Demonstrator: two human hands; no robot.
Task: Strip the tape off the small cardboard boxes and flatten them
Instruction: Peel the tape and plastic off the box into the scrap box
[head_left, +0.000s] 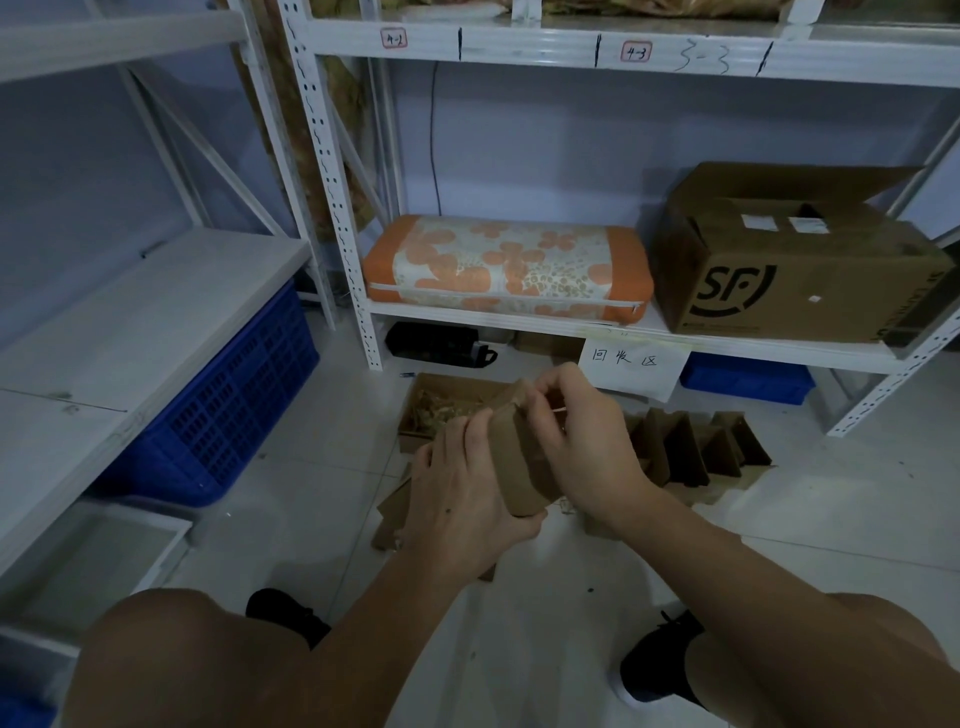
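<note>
A small cardboard box (519, 457) is held in the air between the knees, above the tiled floor (322, 467). It is gripped from below and along its near side by the left hand (462, 499), fingers curled round the lower corner. At its top edge the right hand (576, 447) is closed in a pinch on a thin pale strip, judged to be tape (558, 410), though this is too small to be sure of.

The box is judged to be light and thin-walled, stiff along its folds but easily dented across the panels, so it is best braced at the corners while the strip is drawn along the seam.

Just behind it on the floor an open carton (431, 395) with shredded scraps is seen; folded cardboard pieces (696, 447) stand to the right, and flat ones (395, 509) lie below the left hand. Beyond, a white shelf rack (519, 322) carries an orange flowered cushion (504, 265) and a large SF carton (789, 275).
</note>
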